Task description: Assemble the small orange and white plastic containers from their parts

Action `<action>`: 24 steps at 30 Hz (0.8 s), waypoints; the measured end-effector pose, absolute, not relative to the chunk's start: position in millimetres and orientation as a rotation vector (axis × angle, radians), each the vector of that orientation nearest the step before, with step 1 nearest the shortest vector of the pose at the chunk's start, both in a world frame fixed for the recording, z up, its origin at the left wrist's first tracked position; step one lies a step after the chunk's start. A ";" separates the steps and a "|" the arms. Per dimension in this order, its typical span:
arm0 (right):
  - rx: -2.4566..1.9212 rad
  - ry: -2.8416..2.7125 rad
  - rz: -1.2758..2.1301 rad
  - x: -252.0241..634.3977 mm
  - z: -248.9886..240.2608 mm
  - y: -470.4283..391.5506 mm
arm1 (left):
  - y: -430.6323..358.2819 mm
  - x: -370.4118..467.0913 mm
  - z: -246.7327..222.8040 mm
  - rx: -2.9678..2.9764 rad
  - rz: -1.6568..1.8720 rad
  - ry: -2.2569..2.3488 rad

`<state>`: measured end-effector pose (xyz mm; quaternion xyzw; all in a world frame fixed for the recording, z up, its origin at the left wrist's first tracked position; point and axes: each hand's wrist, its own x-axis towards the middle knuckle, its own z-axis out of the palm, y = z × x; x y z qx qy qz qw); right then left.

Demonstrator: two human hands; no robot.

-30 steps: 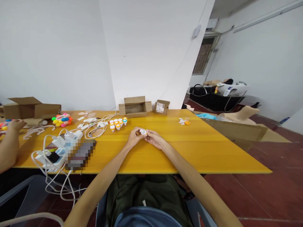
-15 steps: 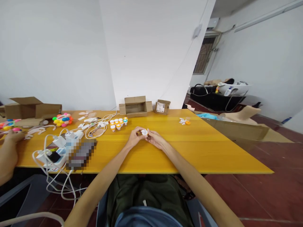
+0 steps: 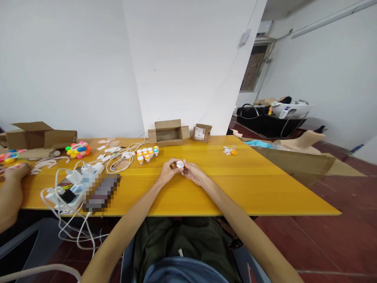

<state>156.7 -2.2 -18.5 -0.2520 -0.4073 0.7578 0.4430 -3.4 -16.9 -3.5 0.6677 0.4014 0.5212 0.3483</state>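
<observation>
Above the middle of the table, both hands hold one small round white piece [image 3: 180, 164] with an orange edge. My left hand [image 3: 169, 169] grips its left side between thumb and fingers. The right side is pinched by my right hand [image 3: 191, 172], whose other fingers curl beneath. Its underside is hidden by the fingers. Beyond my left hand stand several small white pieces with orange tops [image 3: 143, 153], grouped close together, one with a teal top [image 3: 156, 149]. Farther right lie an orange piece [image 3: 233, 152] and some small white parts [image 3: 226, 150].
An open cardboard box [image 3: 169, 135] and a smaller labelled box [image 3: 202, 133] stand by the wall. At left are a power strip [image 3: 78, 190] with cables, a pixelated dark object [image 3: 101, 192], a colourful ball cluster [image 3: 78, 149] and another person's hand [image 3: 16, 171].
The round piece has tilted slightly in my fingers, while both hands stay in nearly the same place. The other person's hand at left has shifted a little.
</observation>
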 end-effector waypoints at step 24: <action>-0.587 -0.942 1.844 157.9 -23.3 -2.4 | -19.3 0.0 -5.2 1.675 1.436 1.086</action>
